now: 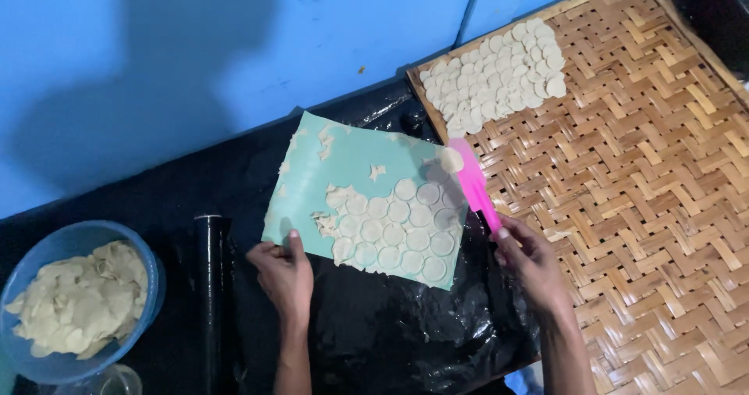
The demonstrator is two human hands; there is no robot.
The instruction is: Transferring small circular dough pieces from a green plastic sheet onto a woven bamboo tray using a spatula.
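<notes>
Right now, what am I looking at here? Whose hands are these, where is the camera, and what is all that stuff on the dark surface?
This is no machine: a person works with bare hands, and the one camera sits on their head, looking down. The left hand pinches the edge of a teal sheet covered with thin dough cut into rounds. The right hand holds a pink scraper at the sheet's far edge. To the right lies a woven tray with a patch of finished rounds. To the left stand a black roller and a blue bowl of dough scraps. All rests on black plastic.
</notes>
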